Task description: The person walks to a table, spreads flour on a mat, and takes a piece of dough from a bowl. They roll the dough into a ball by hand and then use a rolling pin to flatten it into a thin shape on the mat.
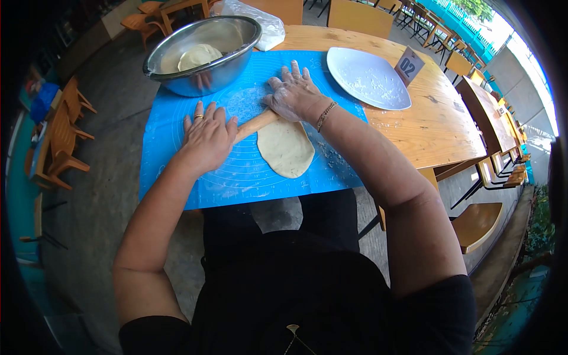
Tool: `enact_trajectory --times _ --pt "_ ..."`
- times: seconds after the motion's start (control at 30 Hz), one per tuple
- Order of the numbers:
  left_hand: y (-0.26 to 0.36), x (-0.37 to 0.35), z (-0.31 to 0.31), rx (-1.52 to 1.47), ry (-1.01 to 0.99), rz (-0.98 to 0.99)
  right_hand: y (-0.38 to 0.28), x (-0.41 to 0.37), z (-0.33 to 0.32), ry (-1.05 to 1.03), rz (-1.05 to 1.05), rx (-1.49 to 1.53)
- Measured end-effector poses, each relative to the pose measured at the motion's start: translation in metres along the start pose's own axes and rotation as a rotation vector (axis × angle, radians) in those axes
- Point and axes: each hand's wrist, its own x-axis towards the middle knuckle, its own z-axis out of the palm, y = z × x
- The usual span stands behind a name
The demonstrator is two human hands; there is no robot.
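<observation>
A wooden rolling pin (258, 123) lies slantwise across the far end of a flattened oval of dough (286, 148). My left hand (208, 137) rests over the pin's left end, fingers stretched forward, with a ring on one finger. Over the right end lies my right hand (291, 94), floury, its fingers spread and pointing away from me. Both palms press on the pin without the fingers wrapping it, and they hide its ends. Beneath everything is a blue silicone mat (207, 183) dusted with flour.
A steel bowl (239, 65) with a dough ball (199, 57) stands at the back left, beside a clear plastic bag (266, 26). On the wooden table (441, 130), a floury white plate (370, 77) sits at the right, near a number card (409, 65). Chairs stand around.
</observation>
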Motion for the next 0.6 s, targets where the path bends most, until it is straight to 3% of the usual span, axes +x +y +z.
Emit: enact_trajectory --times 0.13,0.2,0.33,0.6 --pt "-0.005 0.009 -0.003 0.014 0.026 0.051 -0.004 0.009 -0.004 -0.038 0.059 0.08" --pt "-0.007 0.013 0.003 0.031 0.182 0.092 -0.005 0.013 -0.003 -0.05 0.075 0.109" --pt "-0.01 0.022 -0.001 0.028 0.145 0.068 -0.006 0.018 0.002 0.084 0.101 0.147" --pt "-0.024 0.045 0.002 0.042 0.403 0.174 0.007 0.049 0.016 0.217 0.122 0.252"
